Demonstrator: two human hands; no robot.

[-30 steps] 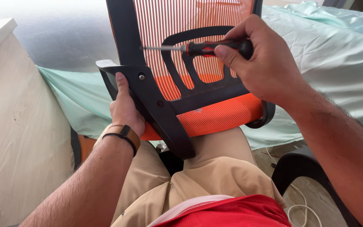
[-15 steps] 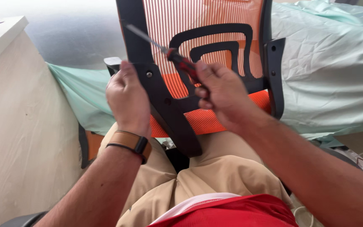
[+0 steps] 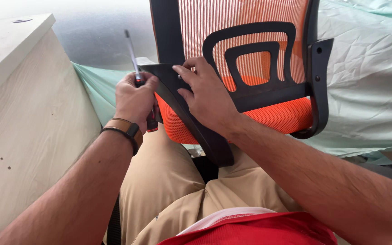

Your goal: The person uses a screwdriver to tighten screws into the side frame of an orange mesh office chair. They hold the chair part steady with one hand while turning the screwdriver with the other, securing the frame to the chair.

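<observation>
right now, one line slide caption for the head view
Left hand grips a screwdriver upright while right hand rests on an orange mesh chair back.

We see no packages, labels, signs or screens anywhere in this view.
</observation>
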